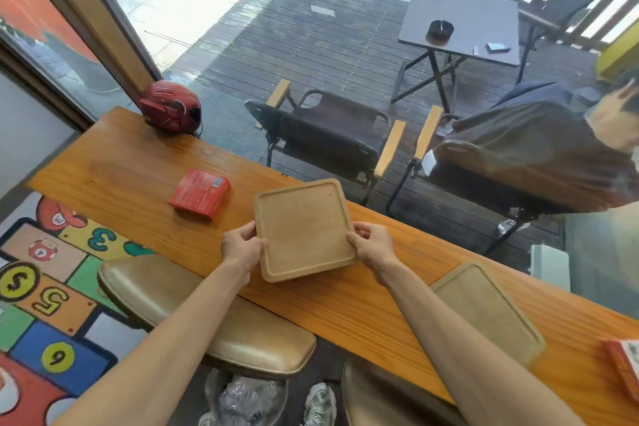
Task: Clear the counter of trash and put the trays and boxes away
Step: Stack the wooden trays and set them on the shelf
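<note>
Head view, tray: a square pale wooden tray with rounded corners and a raised rim (304,230) is tilted up over the long orange-brown wooden counter (121,166).
Left hand: the left hand (242,247) grips the tray's left edge, fingers curled round the rim.
Right hand: the right hand (371,245) pinches the right edge; two grips likely keep it level for carrying.
Second tray: a matching pale wooden tray (487,311) lies flat, well apart to the right.
Box: a red cardboard box (200,194) sits left, matte, sharp-cornered.
Stool: a tan padded stool (207,315) stands below.
</note>
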